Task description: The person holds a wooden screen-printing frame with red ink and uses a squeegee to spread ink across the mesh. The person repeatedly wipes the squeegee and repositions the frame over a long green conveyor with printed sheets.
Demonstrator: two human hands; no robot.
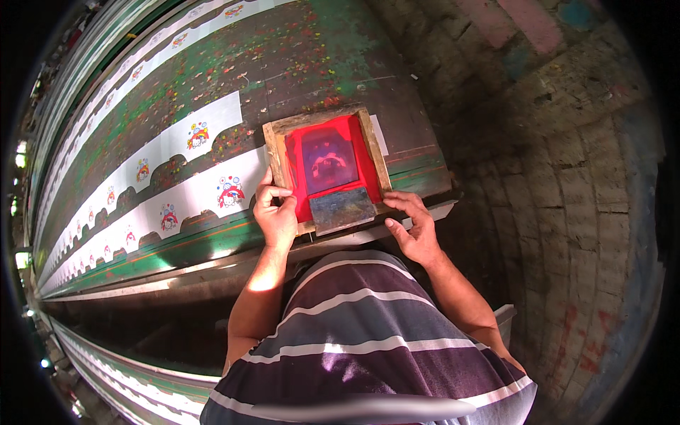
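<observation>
Red mesh glows inside the wooden printing frame [327,168], a darker square patch at its centre, lying flat on the near edge of the long green table [297,49]. A grey squeegee [343,210] rests across the frame's near side. The left hand [275,214] has its grip pinching the frame's left corner, fingers curled over the wood. The right hand [416,230] lies spread, fingertips touching the frame's right corner. White paper strips [177,195] with small colourful prints run away to the left.

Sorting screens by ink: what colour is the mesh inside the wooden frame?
Red, with a darker purple patch in the middle of the mesh; head view.
</observation>
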